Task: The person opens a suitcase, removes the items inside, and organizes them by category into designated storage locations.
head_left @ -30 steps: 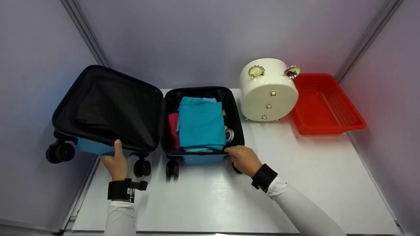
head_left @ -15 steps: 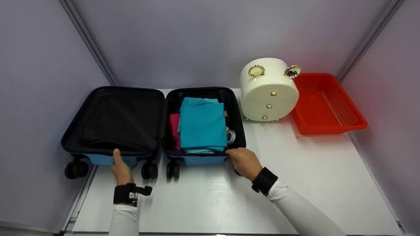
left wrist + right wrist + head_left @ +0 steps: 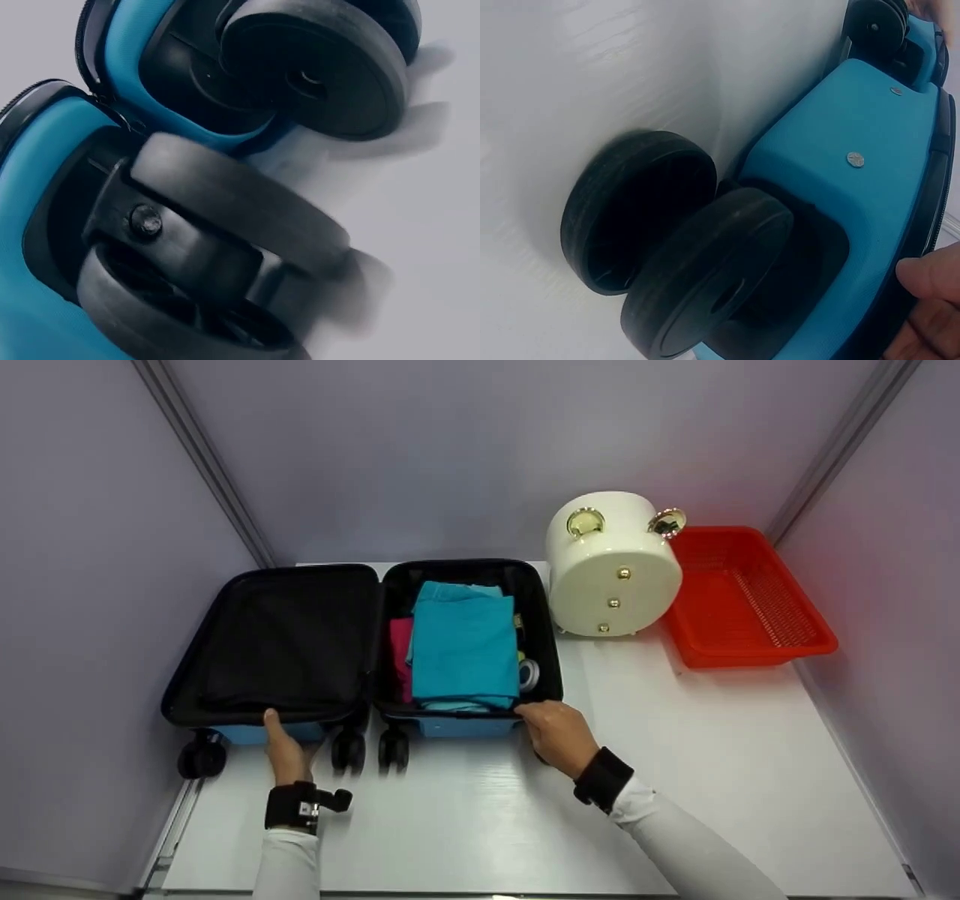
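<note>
A blue suitcase (image 3: 465, 726) with black wheels lies spread wide on the table, both halves facing up. My left hand (image 3: 288, 754) grips the front edge of the left half (image 3: 289, 645), thumb over the rim and fingers below it. At the front right corner of the right half, my right hand (image 3: 559, 735) holds the black rim, its thumb (image 3: 928, 274) against the edge in the right wrist view. Folded turquoise clothes (image 3: 465, 649) fill much of that half, beside a pink cloth (image 3: 401, 656) and a round silver-rimmed item (image 3: 529, 675). Close wheels (image 3: 232, 202) fill the left wrist view.
Behind and right of the suitcase stands a white round case (image 3: 615, 577) with gold ear-shaped fittings. A red plastic basket (image 3: 739, 615) is at the far right. Grey panels (image 3: 450, 457) wall in the white table (image 3: 495, 825) at back and sides.
My left hand has lowered the suitcase's left half from a raised tilt to nearly flat, moving slightly right and toward me. My right hand has stayed on the rim.
</note>
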Tool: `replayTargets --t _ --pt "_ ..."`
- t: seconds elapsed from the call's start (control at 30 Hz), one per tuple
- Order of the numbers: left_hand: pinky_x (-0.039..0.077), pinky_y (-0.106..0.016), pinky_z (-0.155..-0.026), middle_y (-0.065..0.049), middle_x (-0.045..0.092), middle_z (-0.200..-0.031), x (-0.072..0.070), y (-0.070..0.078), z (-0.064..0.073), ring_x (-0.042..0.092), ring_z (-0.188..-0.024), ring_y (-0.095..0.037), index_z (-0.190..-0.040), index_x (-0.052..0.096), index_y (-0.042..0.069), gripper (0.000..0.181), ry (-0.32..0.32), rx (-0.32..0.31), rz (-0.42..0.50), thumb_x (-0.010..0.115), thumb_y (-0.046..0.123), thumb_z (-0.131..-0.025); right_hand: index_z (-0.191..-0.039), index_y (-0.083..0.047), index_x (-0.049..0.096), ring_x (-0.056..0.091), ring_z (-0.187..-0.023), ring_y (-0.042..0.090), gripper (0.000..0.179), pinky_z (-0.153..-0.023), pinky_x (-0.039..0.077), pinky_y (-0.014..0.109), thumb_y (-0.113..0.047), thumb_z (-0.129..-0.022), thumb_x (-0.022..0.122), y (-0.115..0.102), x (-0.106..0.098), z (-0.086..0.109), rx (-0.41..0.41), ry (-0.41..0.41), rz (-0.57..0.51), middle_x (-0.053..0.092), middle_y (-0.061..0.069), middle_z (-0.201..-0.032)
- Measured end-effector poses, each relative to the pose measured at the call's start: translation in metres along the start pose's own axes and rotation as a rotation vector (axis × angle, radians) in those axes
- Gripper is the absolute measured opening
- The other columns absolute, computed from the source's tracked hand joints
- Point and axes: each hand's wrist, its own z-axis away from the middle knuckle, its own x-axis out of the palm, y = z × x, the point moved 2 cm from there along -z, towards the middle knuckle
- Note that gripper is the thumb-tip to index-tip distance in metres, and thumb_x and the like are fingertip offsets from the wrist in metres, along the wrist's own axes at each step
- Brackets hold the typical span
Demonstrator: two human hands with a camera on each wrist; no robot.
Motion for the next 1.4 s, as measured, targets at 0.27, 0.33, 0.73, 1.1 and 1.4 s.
replayTargets --t 0.27,0.33,0.73,1.1,1.4 --pt "0.027 -0.06 -0.132 -0.029 0.016 -0.178 -0.013 0.001 0.004 0.034 -0.158 -0.052 -0.176 0.002 0.014 0.088 -0.053 -0.007 -0.187 0.018 0.071 -0.11 -0.114 -0.004 0.082 0.079 -0.093 0.027 0.018 -0.081 0.065 0.042 0.0 -0.1 0.072 0.0 0.0 0.0 -0.003 0.007 -0.002 0.084 0.009 -0.105" --pt "0.027 -0.06 -0.131 -0.043 0.028 -0.168 -0.014 0.002 0.007 0.039 -0.153 -0.057 -0.173 0.015 0.0 0.096 -0.007 0.007 -0.317 0.018 0.073 -0.109 -0.114 -0.004 0.082 0.079 -0.093 0.027 0.018 -0.082 0.065 0.042 0.0 -0.1 0.073 -0.001 0.0 0.0 0.0 0.005 -0.007 0.084 0.009 -0.105" --pt "0.024 -0.074 -0.127 -0.039 0.031 -0.168 0.069 0.022 0.051 0.028 -0.157 -0.059 -0.159 0.044 -0.009 0.076 0.13 0.893 -1.067 0.073 0.034 -0.102 -0.115 -0.004 0.081 0.079 -0.093 0.027 0.02 -0.08 0.065 0.041 0.002 -0.098 0.074 -0.002 0.001 0.003 -0.007 0.02 0.005 0.083 0.009 -0.106" --pt "0.034 -0.079 -0.117 -0.027 0.057 -0.154 0.105 -0.01 0.038 0.04 -0.149 -0.06 -0.138 0.073 0.014 0.061 -0.388 1.044 -1.464 0.077 0.056 -0.094 -0.116 -0.003 0.08 0.079 -0.094 0.029 0.018 -0.08 0.065 0.041 0.0 -0.1 0.072 -0.007 0.003 0.003 -0.001 0.015 0.021 0.083 0.011 -0.106" --pt "0.042 -0.075 -0.112 -0.028 0.064 -0.145 0.115 -0.001 0.018 0.044 -0.148 -0.059 -0.111 0.071 0.005 0.052 -0.36 1.116 -1.445 0.08 0.053 -0.094 -0.114 -0.002 0.081 0.079 -0.091 0.029 0.017 -0.077 0.065 0.041 0.001 -0.1 0.071 -0.004 0.006 -0.01 0.008 0.036 0.033 0.083 0.011 -0.105"
